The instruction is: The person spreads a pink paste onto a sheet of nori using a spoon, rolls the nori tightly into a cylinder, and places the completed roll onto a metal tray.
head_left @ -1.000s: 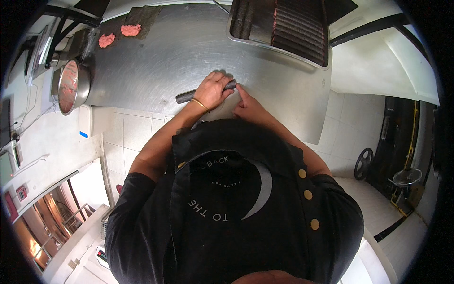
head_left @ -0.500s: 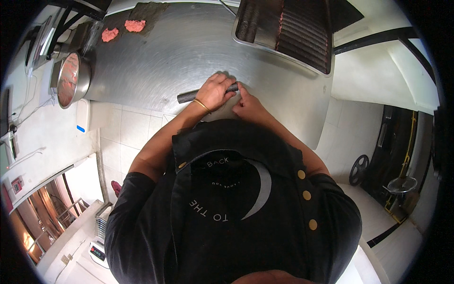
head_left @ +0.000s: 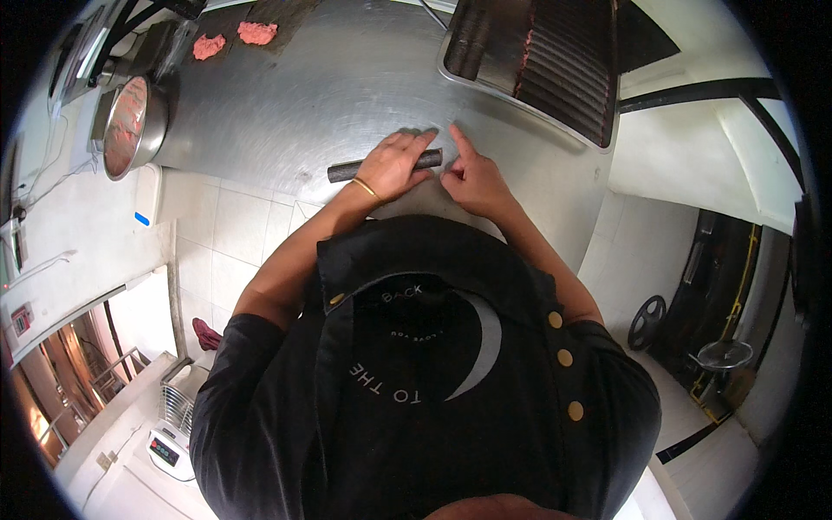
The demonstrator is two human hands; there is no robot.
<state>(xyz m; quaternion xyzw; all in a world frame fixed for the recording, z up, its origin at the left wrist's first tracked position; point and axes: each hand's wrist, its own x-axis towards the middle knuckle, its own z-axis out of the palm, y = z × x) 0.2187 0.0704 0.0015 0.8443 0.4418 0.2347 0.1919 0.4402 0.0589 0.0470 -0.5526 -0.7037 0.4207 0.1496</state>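
A dark, slim roll (head_left: pixel 344 172), seemingly wrapped in a nori-like sheet, lies on the steel worktop (head_left: pixel 286 104) close to my body. Over its right half rests my left hand (head_left: pixel 394 166), fingers and thumb closed around it. Just beyond the roll's right end is my right hand (head_left: pixel 477 178), empty, its index finger stretched forward and the other fingers bent. Two lumps of pink paste (head_left: pixel 257 33) sit at the far left, one of them on a dark sheet (head_left: pixel 290 22). What the roll contains is hidden.
At the far right stands a metal tray (head_left: pixel 529 102) with several dark rolls lined up. A steel bowl (head_left: pixel 156 130) smeared with pink paste is at the left edge. A white appliance (head_left: pixel 171 451) stands behind me on the left.
My right hand has come away from the roll's right end, moving slightly right, with its index finger now extended. My left hand stays on the roll. The view has shifted slightly.
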